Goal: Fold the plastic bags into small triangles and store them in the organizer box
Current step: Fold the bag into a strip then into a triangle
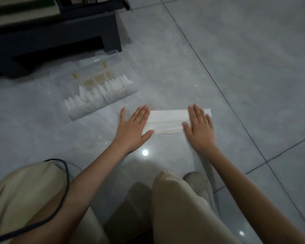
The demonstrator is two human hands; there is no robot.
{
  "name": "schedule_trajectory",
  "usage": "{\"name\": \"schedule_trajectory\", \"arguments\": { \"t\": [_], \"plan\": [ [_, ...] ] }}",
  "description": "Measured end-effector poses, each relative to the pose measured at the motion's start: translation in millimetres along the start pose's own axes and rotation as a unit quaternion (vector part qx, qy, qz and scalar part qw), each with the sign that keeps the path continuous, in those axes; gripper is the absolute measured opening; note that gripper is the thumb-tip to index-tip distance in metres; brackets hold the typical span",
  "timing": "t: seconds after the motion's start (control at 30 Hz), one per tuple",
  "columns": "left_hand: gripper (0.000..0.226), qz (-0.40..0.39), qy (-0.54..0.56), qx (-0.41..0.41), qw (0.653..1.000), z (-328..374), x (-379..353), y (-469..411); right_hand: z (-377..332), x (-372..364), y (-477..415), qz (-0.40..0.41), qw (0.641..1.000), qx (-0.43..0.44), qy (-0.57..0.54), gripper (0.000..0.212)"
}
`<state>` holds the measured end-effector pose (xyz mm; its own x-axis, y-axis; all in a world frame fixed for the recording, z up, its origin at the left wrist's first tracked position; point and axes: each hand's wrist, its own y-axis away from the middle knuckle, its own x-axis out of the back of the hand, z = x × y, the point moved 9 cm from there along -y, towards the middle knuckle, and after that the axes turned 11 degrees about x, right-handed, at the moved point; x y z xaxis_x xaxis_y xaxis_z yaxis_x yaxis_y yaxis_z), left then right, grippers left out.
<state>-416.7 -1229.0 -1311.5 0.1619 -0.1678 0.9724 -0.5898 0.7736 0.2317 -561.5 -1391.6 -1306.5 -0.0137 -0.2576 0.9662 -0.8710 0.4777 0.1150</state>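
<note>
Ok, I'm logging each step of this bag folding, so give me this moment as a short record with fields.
place: grey tiled floor
plastic bag: folded into a long flat strip on the floor
left hand: flat, fingers straight, pressing the strip's left end
right hand: flat, pressing the strip's right end
organizer box: clear, open, beyond the left hand, apart from the strip
folded triangles: white, standing in the box's compartments
stage: triangle folding not yet started
</note>
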Motion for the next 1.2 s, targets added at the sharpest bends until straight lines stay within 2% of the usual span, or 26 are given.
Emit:
{"name": "schedule_trajectory", "arguments": {
  "t": [0.1, 0.2, 0.23, 0.3, 0.33, 0.37, 0.43, 0.57, 0.67, 0.8, 0.87, 1.03, 1.1, 1.2],
  "plan": [
    [0.092, -0.006, 0.01, 0.0, 1.0, -9, -2, 4, 26, 9, 7, -0.02, 0.999, -0.031, 0.014, 0.079],
    [0.094, 0.029, 0.051, -0.035, 0.998, -10, 9, 12, 17, 28, 6, 0.033, 0.999, -0.013, 0.027, 0.079],
    [0.084, 0.061, 0.079, -0.066, 0.993, -5, 20, 14, 5, 36, 4, 0.061, 0.998, 0.019, 0.007, 0.073],
    [0.041, 0.147, 0.12, -0.144, 0.971, 13, 41, 22, -26, 48, 2, 0.102, 0.986, 0.117, -0.054, 0.052],
    [0.022, 0.179, 0.126, -0.166, 0.962, 20, 47, 23, -41, 50, 2, 0.109, 0.978, 0.166, -0.058, 0.042],
    [0.013, 0.185, 0.128, -0.173, 0.959, 26, 49, 22, -52, 47, 3, 0.102, 0.972, 0.205, -0.049, 0.034],
    [0.014, 0.157, 0.13, -0.156, 0.967, 31, 43, 18, -67, 36, 4, 0.062, 0.967, 0.243, -0.045, 0.031],
    [0.013, 0.136, 0.132, -0.105, 0.976, 23, 34, 16, -73, 18, 6, 0.001, 0.97, 0.239, -0.053, 0.041],
    [0.01, 0.138, 0.187, -0.077, 0.97, 16, 41, 15, -70, 15, 4, 0.014, 0.972, 0.226, -0.058, 0.043],
    [0.009, 0.134, 0.224, -0.052, 0.964, 12, 44, 16, -65, 24, -1, 0.1, 0.973, 0.191, -0.082, 0.019],
    [0.01, 0.13, 0.219, -0.053, 0.966, 13, 44, 13, -63, 27, -4, 0.122, 0.973, 0.18, -0.082, 0.014],
    [0.014, 0.103, 0.206, -0.077, 0.97, 18, 41, 9, -64, 31, -11, 0.088, 0.976, 0.179, -0.084, 0.016],
    [0.013, 0.082, 0.205, -0.069, 0.973, 17, 42, 11, -64, 31, -10, 0.071, 0.976, 0.188, -0.08, 0.021],
    [0.011, 0.05, 0.212, -0.06, 0.974, 16, 44, 15, -70, 27, -5, 0.058, 0.976, 0.206, -0.023, 0.045]
  ]
}}
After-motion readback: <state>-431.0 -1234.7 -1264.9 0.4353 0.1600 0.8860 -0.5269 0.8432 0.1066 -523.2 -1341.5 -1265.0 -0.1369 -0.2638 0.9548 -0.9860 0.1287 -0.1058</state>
